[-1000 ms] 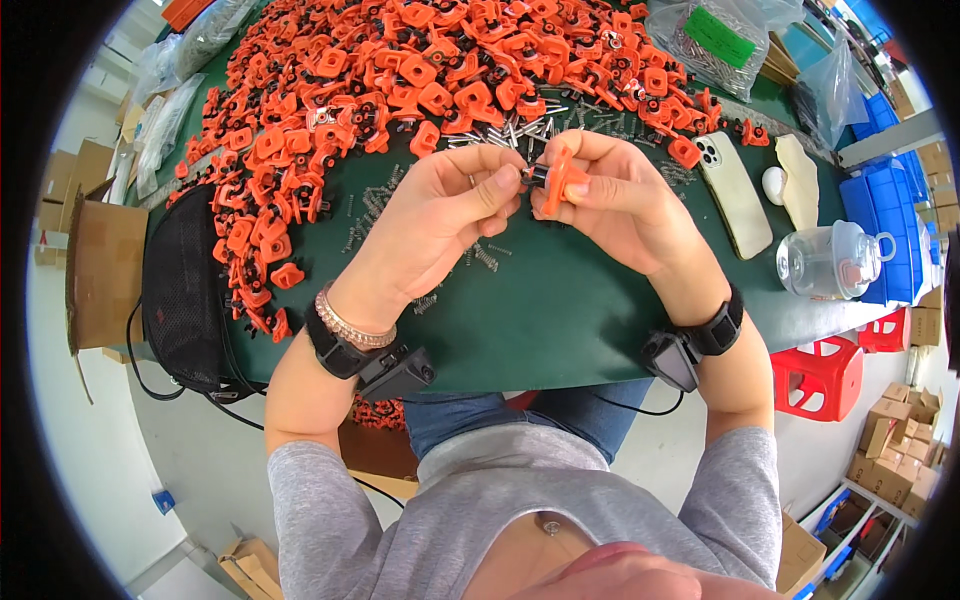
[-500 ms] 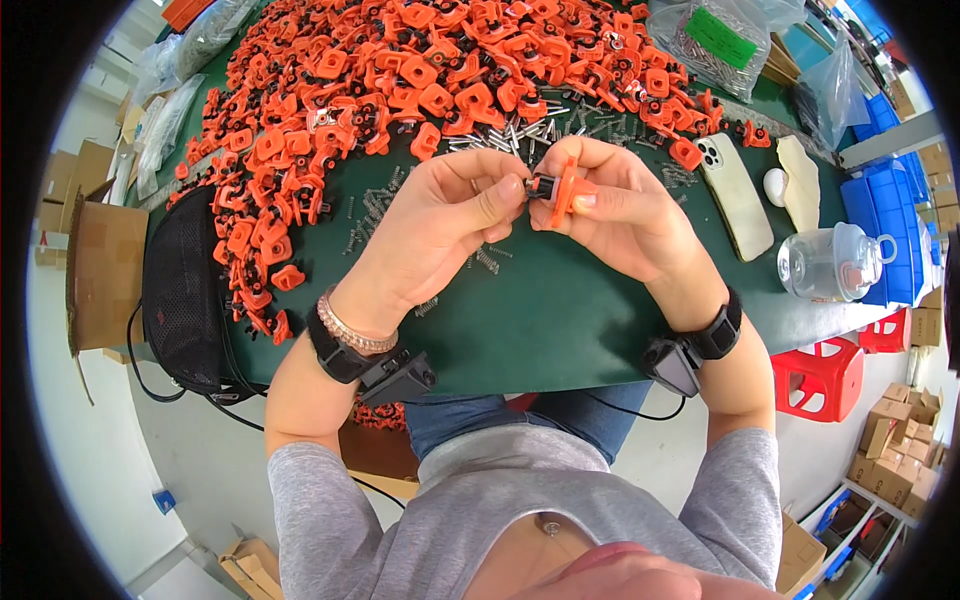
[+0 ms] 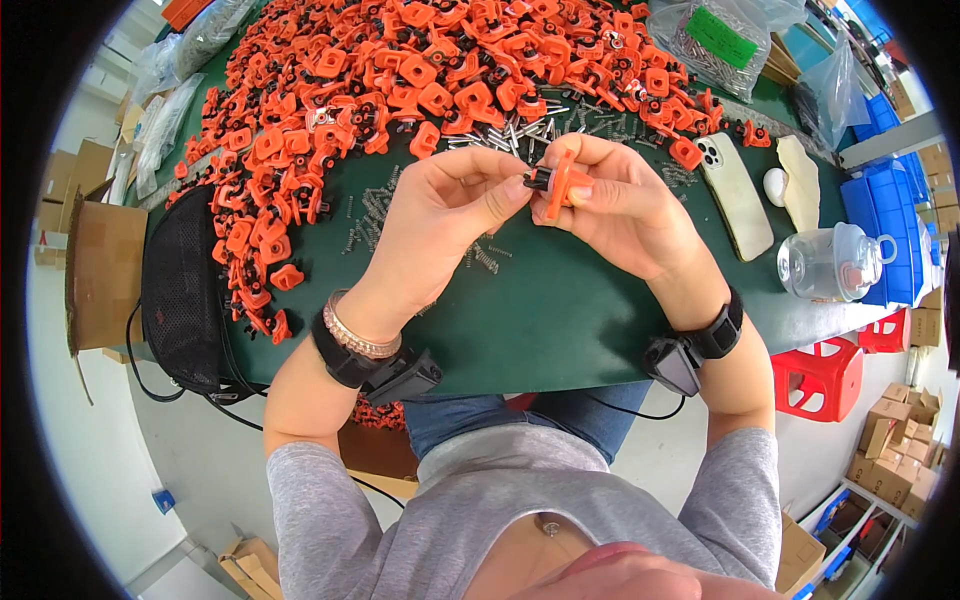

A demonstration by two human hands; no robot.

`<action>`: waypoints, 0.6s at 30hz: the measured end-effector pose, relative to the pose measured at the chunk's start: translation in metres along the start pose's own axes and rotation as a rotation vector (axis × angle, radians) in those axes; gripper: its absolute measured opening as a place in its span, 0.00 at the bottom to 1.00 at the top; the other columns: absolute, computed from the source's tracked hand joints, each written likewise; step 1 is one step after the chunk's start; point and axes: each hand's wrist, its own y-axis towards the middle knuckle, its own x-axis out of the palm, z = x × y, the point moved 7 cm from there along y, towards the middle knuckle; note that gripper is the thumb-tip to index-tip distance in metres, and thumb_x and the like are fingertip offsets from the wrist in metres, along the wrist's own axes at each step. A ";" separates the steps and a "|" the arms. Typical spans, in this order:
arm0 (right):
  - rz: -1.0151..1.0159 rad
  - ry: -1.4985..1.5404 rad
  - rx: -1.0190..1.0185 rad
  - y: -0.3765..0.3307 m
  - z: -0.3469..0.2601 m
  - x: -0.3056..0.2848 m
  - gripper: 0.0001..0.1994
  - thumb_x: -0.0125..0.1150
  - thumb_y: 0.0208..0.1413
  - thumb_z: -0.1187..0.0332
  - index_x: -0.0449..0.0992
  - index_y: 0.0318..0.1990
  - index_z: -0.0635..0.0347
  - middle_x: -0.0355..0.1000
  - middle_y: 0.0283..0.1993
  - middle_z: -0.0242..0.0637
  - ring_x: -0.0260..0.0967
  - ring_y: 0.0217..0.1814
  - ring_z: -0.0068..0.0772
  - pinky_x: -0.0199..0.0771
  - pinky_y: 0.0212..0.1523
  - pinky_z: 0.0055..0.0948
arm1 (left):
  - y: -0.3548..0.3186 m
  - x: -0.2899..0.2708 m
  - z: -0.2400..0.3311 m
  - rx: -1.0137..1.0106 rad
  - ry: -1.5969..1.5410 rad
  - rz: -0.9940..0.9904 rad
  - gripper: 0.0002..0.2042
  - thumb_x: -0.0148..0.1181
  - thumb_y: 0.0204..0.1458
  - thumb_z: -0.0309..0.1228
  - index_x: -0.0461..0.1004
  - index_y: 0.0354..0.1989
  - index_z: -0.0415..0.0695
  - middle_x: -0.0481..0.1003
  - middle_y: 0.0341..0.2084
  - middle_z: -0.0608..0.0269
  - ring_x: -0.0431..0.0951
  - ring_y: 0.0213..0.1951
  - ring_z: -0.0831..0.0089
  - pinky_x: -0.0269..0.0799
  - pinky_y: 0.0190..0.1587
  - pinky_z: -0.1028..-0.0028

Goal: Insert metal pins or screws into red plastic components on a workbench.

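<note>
Above the green counter (image 3: 560, 310), near of the wide heap of orange clips (image 3: 400, 80), the right hand (image 3: 625, 205) pinches one orange clip (image 3: 560, 185) upright, while the left hand (image 3: 440, 215), closing in from the left, nips a small black piece (image 3: 535, 180) against its left face
</note>
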 end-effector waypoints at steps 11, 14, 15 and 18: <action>0.004 -0.094 -0.067 -0.002 -0.005 0.002 0.08 0.56 0.50 0.75 0.69 0.39 0.64 0.70 0.37 0.35 0.69 0.40 0.27 0.67 0.47 0.27 | -0.005 0.009 0.016 0.132 0.122 0.031 0.08 0.57 0.50 0.24 0.72 0.37 0.35 0.73 0.29 0.66 0.71 0.31 0.83 0.66 0.33 0.83; -0.001 -0.106 -0.070 -0.002 -0.005 0.003 0.09 0.56 0.50 0.75 0.68 0.39 0.64 0.70 0.37 0.35 0.68 0.41 0.26 0.67 0.47 0.27 | -0.006 0.010 0.019 0.164 0.125 0.023 0.07 0.57 0.51 0.24 0.72 0.37 0.35 0.74 0.31 0.65 0.73 0.33 0.82 0.68 0.37 0.83; -0.006 -0.092 -0.065 -0.002 -0.005 0.003 0.09 0.56 0.50 0.74 0.68 0.40 0.64 0.70 0.38 0.34 0.68 0.41 0.26 0.67 0.47 0.27 | -0.006 0.010 0.019 0.171 0.127 0.031 0.07 0.57 0.51 0.24 0.72 0.36 0.35 0.74 0.31 0.65 0.73 0.33 0.82 0.68 0.37 0.83; -0.016 -0.056 -0.055 -0.002 -0.003 0.003 0.10 0.57 0.50 0.74 0.68 0.40 0.64 0.69 0.38 0.34 0.68 0.41 0.25 0.67 0.48 0.27 | -0.006 0.007 0.017 0.166 0.118 0.017 0.07 0.57 0.51 0.24 0.72 0.36 0.35 0.74 0.31 0.65 0.73 0.33 0.82 0.68 0.37 0.83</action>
